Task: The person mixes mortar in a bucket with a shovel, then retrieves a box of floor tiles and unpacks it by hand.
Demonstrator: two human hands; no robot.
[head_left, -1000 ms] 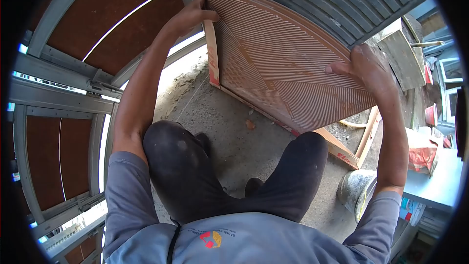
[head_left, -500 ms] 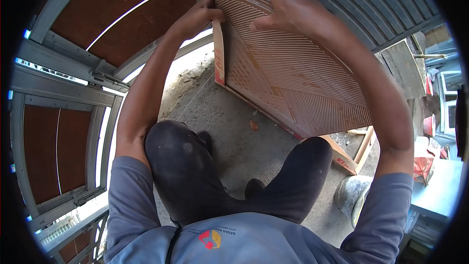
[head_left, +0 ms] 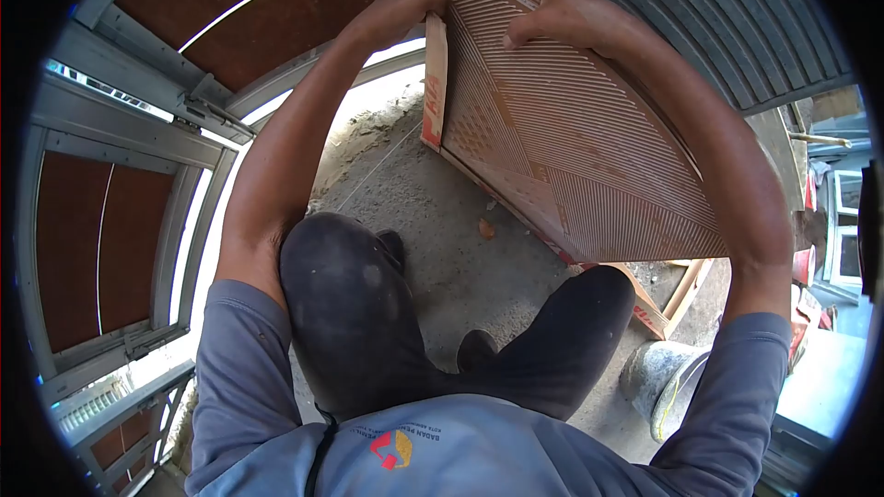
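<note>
A stack of reddish-brown tiles [head_left: 589, 147] stands on edge, leaning back, with the ribbed underside of the front one facing me. My left hand [head_left: 405, 9] is closed around the upper left corner, where cardboard packaging [head_left: 435, 83] borders the tiles; its fingertips are partly hidden. At the top edge is my right hand [head_left: 575, 17], its thumb against the ribbed face and its fingers hooked over behind. Another part of the cardboard frame [head_left: 649, 313] rests on the ground by my right knee.
Corrugated metal sheeting [head_left: 700, 9] rises behind the tiles. Metal-framed brown panels [head_left: 110, 248] stand at the left. A cement-stained bucket [head_left: 649, 377] sits by my right leg. A small orange-brown fragment [head_left: 486, 228] lies on the rough concrete ground [head_left: 433, 267].
My right hand has settled onto the tiles' top edge, thumb now on the ribbed face. The tiles and both hands appear slightly further right as the view has shifted.
</note>
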